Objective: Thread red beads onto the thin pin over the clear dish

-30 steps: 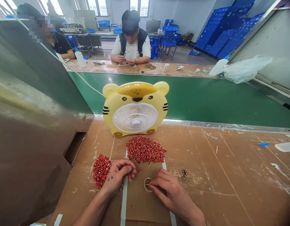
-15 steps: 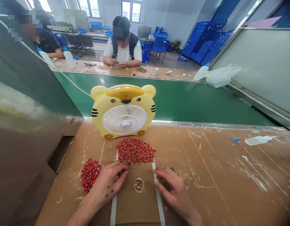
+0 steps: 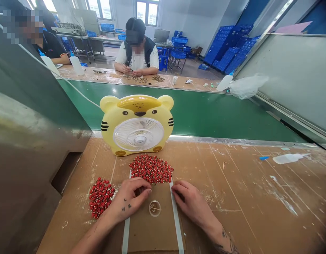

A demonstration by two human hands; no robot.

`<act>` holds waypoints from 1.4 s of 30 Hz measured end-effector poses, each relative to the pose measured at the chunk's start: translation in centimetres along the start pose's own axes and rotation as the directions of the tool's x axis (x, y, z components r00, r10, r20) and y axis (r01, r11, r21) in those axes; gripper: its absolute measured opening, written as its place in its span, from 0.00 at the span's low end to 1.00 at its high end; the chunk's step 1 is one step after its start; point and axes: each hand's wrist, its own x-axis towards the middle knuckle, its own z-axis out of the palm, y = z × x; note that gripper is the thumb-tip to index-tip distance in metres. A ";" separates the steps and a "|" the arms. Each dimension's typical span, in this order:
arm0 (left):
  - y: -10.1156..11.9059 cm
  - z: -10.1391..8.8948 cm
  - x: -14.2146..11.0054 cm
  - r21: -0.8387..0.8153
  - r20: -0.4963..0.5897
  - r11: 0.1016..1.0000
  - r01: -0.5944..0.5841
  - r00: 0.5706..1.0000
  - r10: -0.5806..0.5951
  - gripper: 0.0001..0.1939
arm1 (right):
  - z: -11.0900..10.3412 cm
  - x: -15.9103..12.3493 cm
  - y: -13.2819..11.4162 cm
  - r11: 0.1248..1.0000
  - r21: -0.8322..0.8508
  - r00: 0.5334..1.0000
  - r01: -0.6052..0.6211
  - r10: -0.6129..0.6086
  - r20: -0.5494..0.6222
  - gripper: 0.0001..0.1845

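Observation:
My left hand (image 3: 133, 195) is at the near edge of a pile of small red pieces with metal ends (image 3: 152, 168). Its thumb and forefinger are pinched together; anything between them is too small to make out. My right hand (image 3: 191, 201) rests by the right tape strip (image 3: 177, 218), its fingers curled and tips together, and what they hold, if anything, is hidden. Between both hands, a small clear round cup (image 3: 155, 209) with a thin stick in it stands on a brown cardboard sheet (image 3: 152, 234). A second heap of red pieces (image 3: 101, 197) lies left of my left forearm.
A yellow animal-faced fan (image 3: 138, 125) stands behind the pile, its cable running left. A metal housing (image 3: 33, 148) borders the left side. A white squeeze bottle (image 3: 287, 158) lies at right. Beyond a green strip (image 3: 218, 116), a person (image 3: 136, 53) handles small parts.
My left hand has shifted slightly right, its thumb and forefinger now closer together. The fingers of my right hand, spread before, have curled in near the tape.

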 end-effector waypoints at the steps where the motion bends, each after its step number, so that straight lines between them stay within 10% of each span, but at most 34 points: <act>1: -0.2 0.1 0.0 -0.079 0.003 0.996 0.045 0.999 -0.045 0.08 | 0.0 -0.1 0.0 0.999 0.042 0.999 0.027 -0.026 -0.030 0.10; 8: -0.7 1.6 0.1 -0.664 0.261 0.685 0.300 0.951 -0.165 0.17 | 0.5 0.7 -3.6 0.914 0.181 0.920 0.364 -0.323 -0.224 0.12; 15: -1.0 1.3 -0.2 -0.725 0.149 0.647 0.236 0.971 -0.187 0.14 | 1.2 2.7 -5.5 0.878 0.167 0.890 0.448 -0.422 -0.171 0.14; 25: -2.4 1.2 -0.4 -0.849 0.065 0.500 0.168 0.974 -0.216 0.10 | 1.1 -2.1 -2.6 0.942 0.314 0.993 0.115 -0.096 -0.074 0.03; 42: -3.4 1.1 -1.8 -0.843 -0.009 0.510 0.171 0.943 -0.332 0.11 | 3.2 -0.3 -3.3 0.919 0.039 0.914 0.392 -0.385 -0.130 0.13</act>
